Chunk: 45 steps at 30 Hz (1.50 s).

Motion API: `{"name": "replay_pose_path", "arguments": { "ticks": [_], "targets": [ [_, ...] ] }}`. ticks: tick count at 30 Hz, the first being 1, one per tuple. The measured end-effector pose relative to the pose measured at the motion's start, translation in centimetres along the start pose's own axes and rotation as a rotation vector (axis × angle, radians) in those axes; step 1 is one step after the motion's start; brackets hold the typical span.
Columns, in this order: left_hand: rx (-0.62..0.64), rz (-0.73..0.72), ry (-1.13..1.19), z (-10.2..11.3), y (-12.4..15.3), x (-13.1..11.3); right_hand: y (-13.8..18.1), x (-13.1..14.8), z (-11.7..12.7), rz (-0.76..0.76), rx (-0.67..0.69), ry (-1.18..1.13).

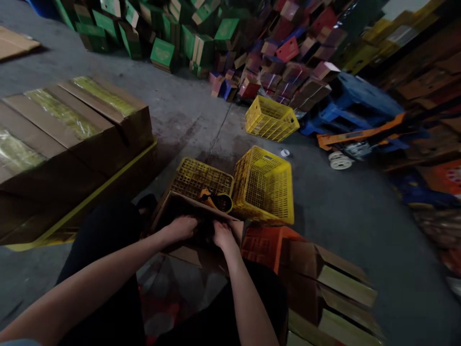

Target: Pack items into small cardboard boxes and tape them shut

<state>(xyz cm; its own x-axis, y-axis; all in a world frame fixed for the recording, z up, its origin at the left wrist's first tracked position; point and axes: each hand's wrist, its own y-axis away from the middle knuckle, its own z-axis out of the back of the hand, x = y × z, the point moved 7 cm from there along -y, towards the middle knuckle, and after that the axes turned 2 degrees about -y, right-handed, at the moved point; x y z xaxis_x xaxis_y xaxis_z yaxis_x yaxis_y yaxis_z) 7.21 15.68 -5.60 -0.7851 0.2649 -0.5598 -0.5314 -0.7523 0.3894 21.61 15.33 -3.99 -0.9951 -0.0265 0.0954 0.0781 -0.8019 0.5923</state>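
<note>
Faintly, pale print shows on one of the green boxes (163, 53) heaped across the floor (173, 103); too blurred for me to read from my end. Open cardboard box (194, 255) between the knees, directly under both hands. Left hand (183, 227) and right hand (222, 234) reach into it, a short gap between them. Fingers down in the shadow: I cannot tell whether they grasp anything or are loose. Dark contents, not identifiable.

Containers: upturned yellow crate (201, 175) just beyond the box, an orange tape dispenser (208, 198) with a yellow roll lying at its near edge. To its right, a tilted yellow basket (270, 187), mouth open; nearer, an orange crate (261, 245) with taped cartons (342, 288) beside it. Far left, a row of cardboard cartons (82, 120), yellowish tape along their tops, above a yellow rim (108, 179).
</note>
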Motion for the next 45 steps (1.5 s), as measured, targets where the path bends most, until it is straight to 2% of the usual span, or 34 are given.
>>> {"name": "replay_pose_path", "arguments": {
  "ticks": [4, 8, 10, 12, 14, 15, 18, 22, 25, 28, 32, 36, 38, 41, 43, 45],
  "targets": [
    [-0.034, -0.001, 0.044, 0.5, -0.1, 0.7, 0.3, 0.5, 0.3, 0.016, -0.051, -0.015],
    [-0.022, -0.081, 0.124, 0.6, 0.3, 0.3, 0.7, 0.6, 1.3, 0.027, -0.111, -0.050],
    [-0.016, -0.186, 0.233, 0.8, 0.6, -0.7, 0.8, 1.1, 2.0, 0.142, -0.110, -0.211],
    [0.002, -0.280, 0.368, 1.4, 1.0, -1.6, 1.0, 1.6, 3.0, 0.292, -0.117, -0.530],
    [0.022, -0.246, 0.431, 2.0, 1.0, -1.5, 0.9, 1.5, 4.0, 0.352, -0.154, -0.784],
    [0.022, -0.170, 0.421, 2.3, 1.0, -0.9, 0.7, 1.3, 4.1, 0.329, -0.170, -0.781],
    [-0.017, 0.079, 0.330, 3.4, 1.1, 1.4, 0.1, 0.8, 3.0, 0.198, -0.148, -0.478],
    [-0.055, 0.197, 0.296, 4.4, 1.6, 3.1, -0.3, 1.1, 0.3, 0.133, -0.087, -0.288],
    [-0.057, 0.203, 0.257, 4.5, 1.8, 3.6, -1.1, 2.0, -1.5, 0.146, -0.009, -0.166],
    [-0.061, 0.173, 0.220, 4.6, 1.8, 3.7, -2.5, 2.5, -2.0, 0.104, 0.024, -0.122],
    [-0.077, 0.109, 0.209, 4.5, 1.8, 3.7, -2.7, 2.3, -0.8, 0.063, -0.048, -0.135],
    [-0.081, 0.082, 0.186, 4.2, 2.0, 3.6, -1.2, 2.2, 1.2, 0.153, -0.147, -0.178],
    [-0.081, 0.089, 0.186, 3.9, 2.1, 3.4, -0.7, 2.6, 2.1, 0.253, -0.179, -0.306],
    [-0.075, 0.018, 0.220, 3.5, 2.0, 2.1, -0.3, 3.4, 3.0, 0.397, -0.214, -0.729],
    [-0.054, -0.027, 0.235, 3.4, 2.0, 1.2, -0.3, 3.8, 3.0, 0.436, -0.195, -1.010],
    [-0.030, 0.014, 0.214, 3.6, 2.0, 1.2, -0.3, 4.1, 2.7, 0.459, -0.123, -1.188]
  ]
}}
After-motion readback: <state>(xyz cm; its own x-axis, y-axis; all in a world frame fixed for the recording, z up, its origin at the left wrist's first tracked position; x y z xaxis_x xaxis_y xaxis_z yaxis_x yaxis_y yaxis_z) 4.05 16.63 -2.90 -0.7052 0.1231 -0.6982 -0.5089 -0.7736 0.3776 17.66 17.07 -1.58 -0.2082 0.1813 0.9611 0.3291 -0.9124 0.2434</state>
